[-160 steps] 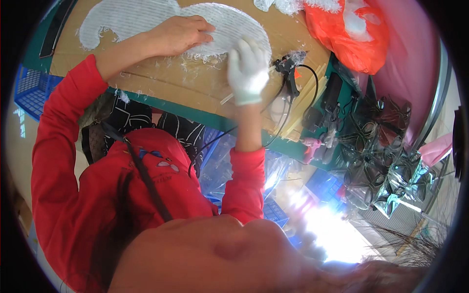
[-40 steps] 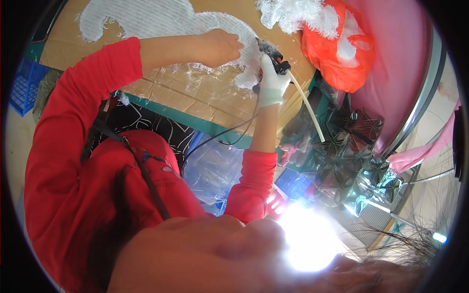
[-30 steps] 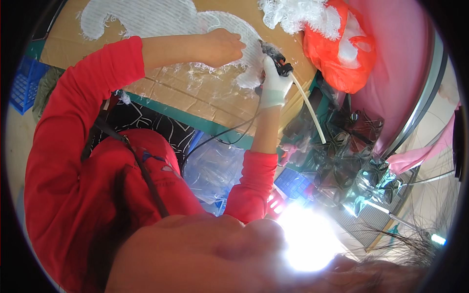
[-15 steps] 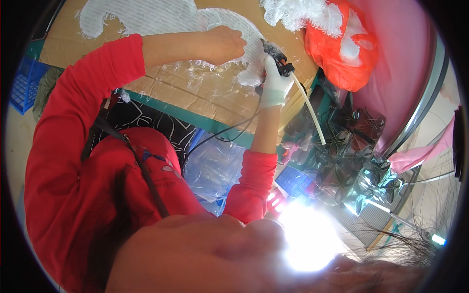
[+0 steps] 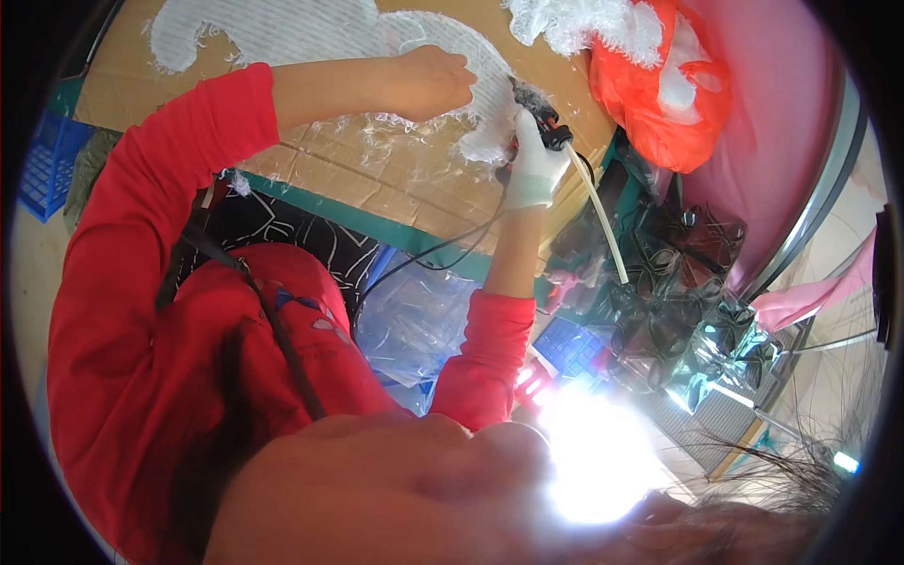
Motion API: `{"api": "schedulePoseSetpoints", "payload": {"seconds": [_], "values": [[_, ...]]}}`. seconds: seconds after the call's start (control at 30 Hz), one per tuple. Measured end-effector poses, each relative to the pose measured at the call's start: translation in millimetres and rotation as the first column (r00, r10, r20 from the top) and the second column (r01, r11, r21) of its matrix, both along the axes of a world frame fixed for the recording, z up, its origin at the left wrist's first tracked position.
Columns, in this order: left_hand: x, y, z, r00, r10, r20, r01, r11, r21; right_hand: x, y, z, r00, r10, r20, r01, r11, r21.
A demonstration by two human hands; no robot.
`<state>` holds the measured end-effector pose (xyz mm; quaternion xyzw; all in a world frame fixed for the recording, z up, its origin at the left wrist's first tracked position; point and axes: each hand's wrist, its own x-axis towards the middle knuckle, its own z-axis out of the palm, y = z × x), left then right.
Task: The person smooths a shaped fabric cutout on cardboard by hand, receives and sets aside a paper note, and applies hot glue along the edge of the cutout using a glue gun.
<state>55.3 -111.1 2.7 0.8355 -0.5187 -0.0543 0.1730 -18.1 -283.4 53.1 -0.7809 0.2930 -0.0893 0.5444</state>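
Note:
On the cardboard lies a curved white panel [image 5: 292, 40] with a ribbed face and frayed, fringe-like edges. My bare left hand [image 5: 433, 85] rests over its right part, fingers curled closed; whatever they pinch is hidden beneath the hand. Just to the right, my right hand [image 5: 535, 169], in a white glove, grips a dark glue gun [image 5: 546, 121]. A long pale glue stick [image 5: 595, 212] sticks out of its back, and its front end, with whitish fluff around it, is close to the panel's right edge.
Brown cardboard [image 5: 358, 188] covers the green-edged table. White fringe trim [image 5: 574, 28] and a red plastic bag [image 5: 659, 104] lie at the far right. A black cord [image 5: 428, 254] hangs from the glue gun past clear plastic bags [image 5: 410, 320]. Dark clear-wrapped packages [image 5: 659, 311] sit at right.
My right hand and the glue gun have shifted very slightly to the right. My left hand stays nearly in place on the panel.

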Motion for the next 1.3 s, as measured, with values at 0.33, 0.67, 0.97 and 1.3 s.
{"api": "schedulePoseSetpoints", "payload": {"seconds": [0.33, 0.67, 0.97, 1.3], "values": [[1.1, -4.3, -3.3, 1.000, 0.001, 0.014, -0.001, 0.999, -0.044, 1.9, -0.2, 2.5, 0.999, 0.039, 0.001, -0.039, 0.999, -0.011], [0.0, -0.8, -3.2, 1.000, 0.004, 0.028, -0.002, 0.998, -0.066, -7.3, -0.5, 0.2, 0.998, -0.006, 0.064, 0.003, 0.999, 0.035], [-0.4, 0.6, -3.9, 0.999, 0.011, 0.051, -0.006, 0.995, -0.102, -8.4, -3.8, 0.6, 0.999, -0.007, 0.049, 0.006, 1.000, 0.008], [-0.1, -1.8, -4.8, 0.999, 0.006, 0.036, -0.003, 0.997, -0.075, -10.8, -8.3, -3.1, 1.000, -0.013, 0.019, 0.013, 1.000, 0.003]]}}
